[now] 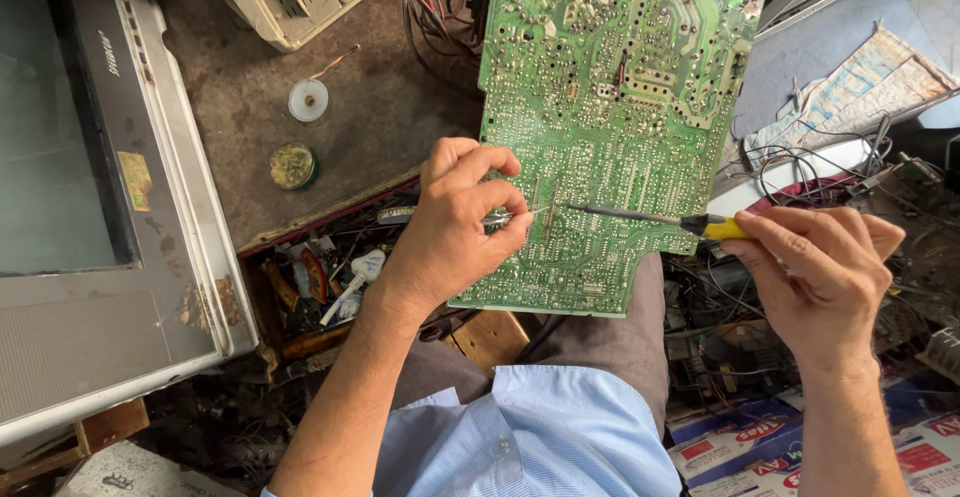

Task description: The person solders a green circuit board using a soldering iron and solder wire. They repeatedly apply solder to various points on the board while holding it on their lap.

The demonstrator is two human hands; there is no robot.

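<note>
A large green circuit board (610, 127), solder side up, leans across the person's lap, filling the frame from centre to 12 o'clock. The left hand (455, 222) is curled at the board's 9 o'clock edge, fingers pinched on what looks like a thin strand of solder wire (525, 214). The right hand (820, 272), at 3 o'clock, is closed around the yellow handle of a soldering iron (650, 219), whose tip meets the wire on the board. An old television set (90, 187) lies at 9 o'clock, two small round tins (293, 165) at 10 o'clock

Hands (640, 237) over circuit board (610, 107) (solder-side up)
</note>
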